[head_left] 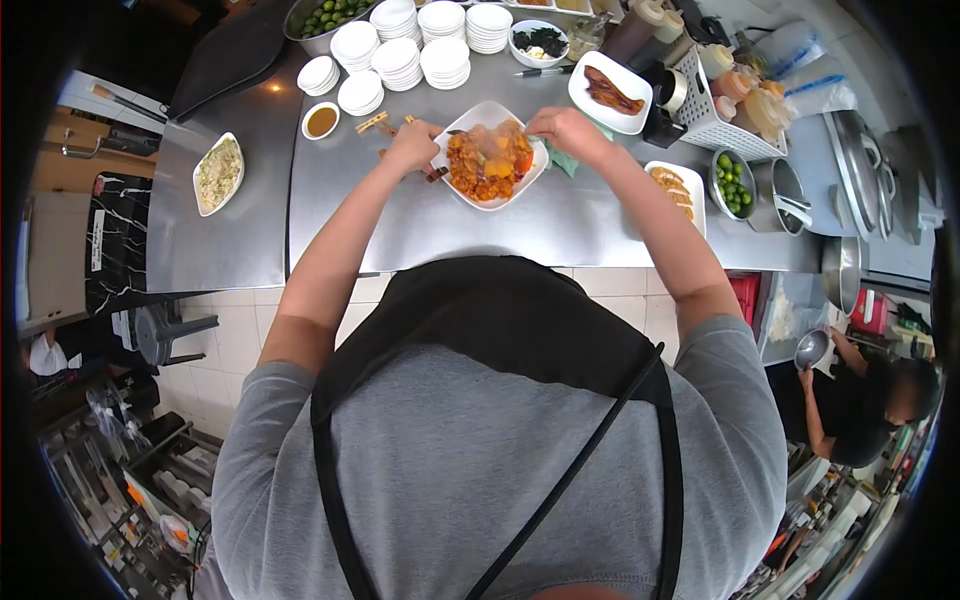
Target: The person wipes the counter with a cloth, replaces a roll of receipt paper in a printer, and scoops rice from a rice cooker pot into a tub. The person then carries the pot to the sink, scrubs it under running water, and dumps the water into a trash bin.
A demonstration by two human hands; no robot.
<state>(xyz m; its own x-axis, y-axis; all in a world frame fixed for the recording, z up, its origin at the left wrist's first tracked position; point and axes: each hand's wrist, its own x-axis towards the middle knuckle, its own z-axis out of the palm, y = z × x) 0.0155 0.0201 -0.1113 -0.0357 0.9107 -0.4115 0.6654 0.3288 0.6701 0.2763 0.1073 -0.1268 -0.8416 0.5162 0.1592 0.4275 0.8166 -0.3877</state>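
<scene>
Left hand [413,147], right hand [568,134]: fingers curled in; cannot tell whether clamped. Steel tabletop [380,228] beneath. Bowl [488,112] on tabletop between hands, rim at both hands' fingers, saucy food [485,168] heaped inside. Plate [632,79] of meat [608,92] beyond right hand. Green cloth [564,161] near right hand.

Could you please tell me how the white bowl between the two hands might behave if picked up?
The white bowl would probably stay stiff, as its walls look smooth and firm. It may feel heavy for its size, since chunky food fills much of it. That food could slide if tilted, because it looks saucy and heaped.
</scene>
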